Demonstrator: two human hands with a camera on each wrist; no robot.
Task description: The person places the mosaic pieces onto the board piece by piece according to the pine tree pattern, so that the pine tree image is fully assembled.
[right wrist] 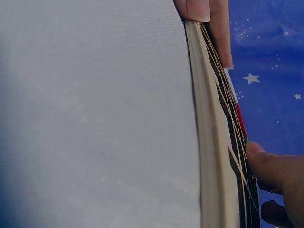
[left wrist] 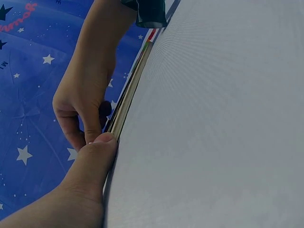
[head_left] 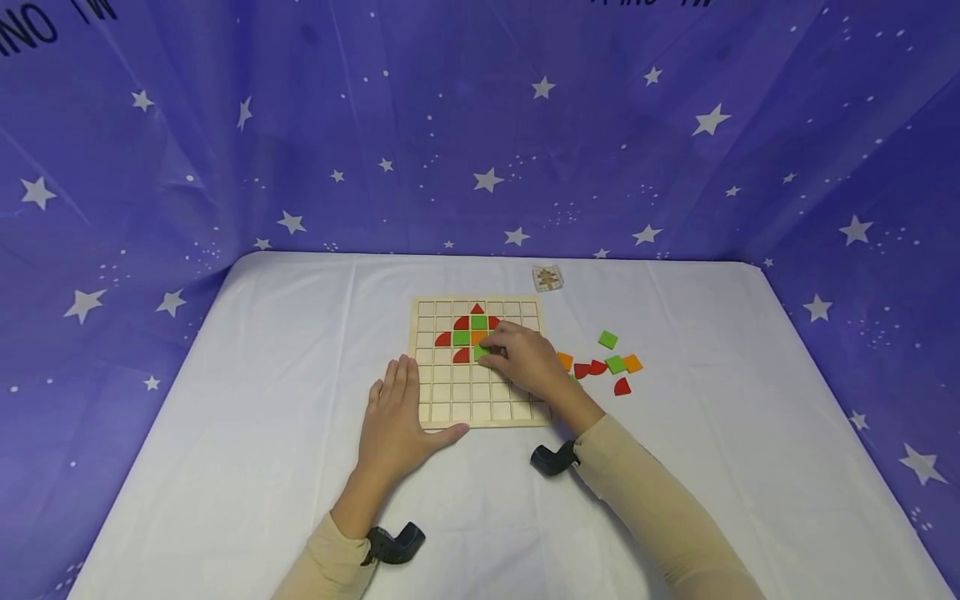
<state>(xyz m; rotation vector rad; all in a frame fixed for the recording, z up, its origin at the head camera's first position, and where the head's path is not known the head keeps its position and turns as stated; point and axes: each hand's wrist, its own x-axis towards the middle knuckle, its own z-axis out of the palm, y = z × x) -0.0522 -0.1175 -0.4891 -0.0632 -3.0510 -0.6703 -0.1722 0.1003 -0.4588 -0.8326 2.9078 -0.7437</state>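
A wooden grid board (head_left: 444,392) lies on the table with red, green and orange tiles in its upper cells. Along its left and near edges rests my left hand (head_left: 392,421), fingers straight and thumb spread at the near edge. My right hand (head_left: 528,358) is over the board, pinching a green square tile (head_left: 481,354) between thumb and fingertips at its cell. Just above that tile is an orange square tile (head_left: 478,337). A red quarter-circle tile (head_left: 461,356) sits to its left. My right hand hides the cells beneath it. The right wrist view shows the right thumb (right wrist: 256,151) by a green edge.
Loose tiles lie right of the board, among them a green square (head_left: 608,339), an orange square (head_left: 633,363) and a red quarter-circle (head_left: 622,387). A small pattern card (head_left: 547,277) lies beyond the board's far right corner. A blue starry curtain (head_left: 450,125) borders the white table.
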